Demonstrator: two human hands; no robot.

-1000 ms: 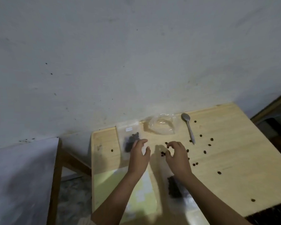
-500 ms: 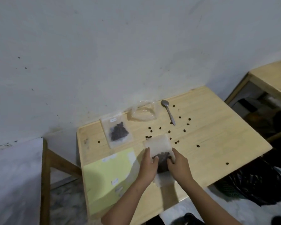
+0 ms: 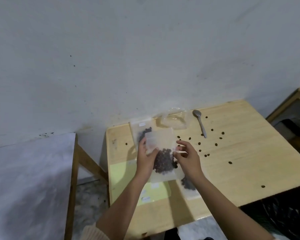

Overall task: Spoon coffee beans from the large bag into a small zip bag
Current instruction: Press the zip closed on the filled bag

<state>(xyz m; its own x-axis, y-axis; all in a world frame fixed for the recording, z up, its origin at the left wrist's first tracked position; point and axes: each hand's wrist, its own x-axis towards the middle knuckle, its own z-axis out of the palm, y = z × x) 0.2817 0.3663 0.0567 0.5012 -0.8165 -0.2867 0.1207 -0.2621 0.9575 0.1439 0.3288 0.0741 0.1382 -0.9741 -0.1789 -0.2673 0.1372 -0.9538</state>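
- Since half a second ago, the small zip bag has been lifted off the counter and is now held upright above it, between the two hands; earlier it lay flat under them.
- By the left hand, the bag's left edge is pinched between thumb and fingers.
- At the bag's right edge, the right hand is seen with its fingers curled; the thumb and fingertips appear to touch the plastic, though how firm the grip is cannot be told.
- Dark coffee beans are gathered in the lower half of the held bag, and the upper half is clear.
- A second small bag with beans is seen lying flat at the back of the counter, partly hidden behind the held bag, in the same place as before.
- A third bag with beans lies flat near the front, under the right wrist.
- The crumpled clear large bag rests against the wall, with the metal spoon just to its right, bowl towards the wall; neither has been moved.
- Loose beans are scattered over the right half of the counter.
- A yellow-green sheet lies on the near left part, below the left forearm.
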